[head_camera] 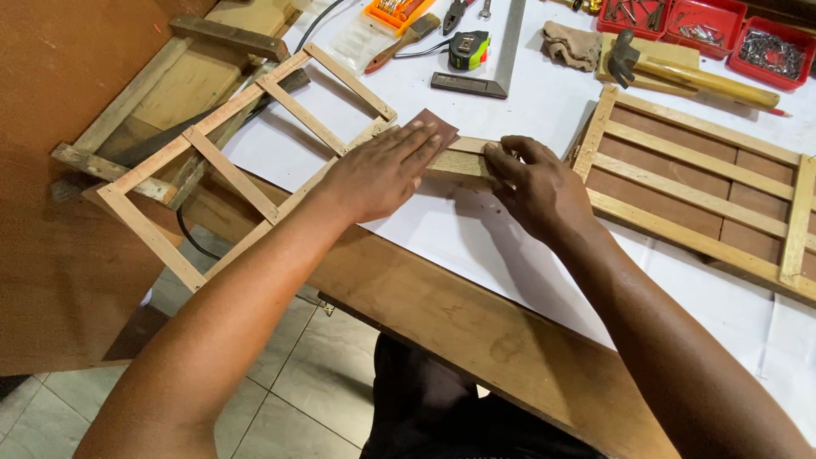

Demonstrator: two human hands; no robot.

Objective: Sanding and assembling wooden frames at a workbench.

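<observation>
On the white-covered bench (527,110), my left hand (374,174) presses sandpaper (438,127) flat, right hand (535,187) clenching the wooden frame (246,140)

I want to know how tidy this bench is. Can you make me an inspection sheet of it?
Surface: white sheet over a wooden bench.
Job's things: ladder-like wooden frame overhanging the bench edge; brown sandpaper under the fingers.
Clutter: second frame, hammer, tape measure, square, rag, red trays.
Hands: left hand flat on the sandpaper; right hand gripping the frame's end.
Cables: black cable at the bench top.
Surroundings: tiled floor.
</observation>
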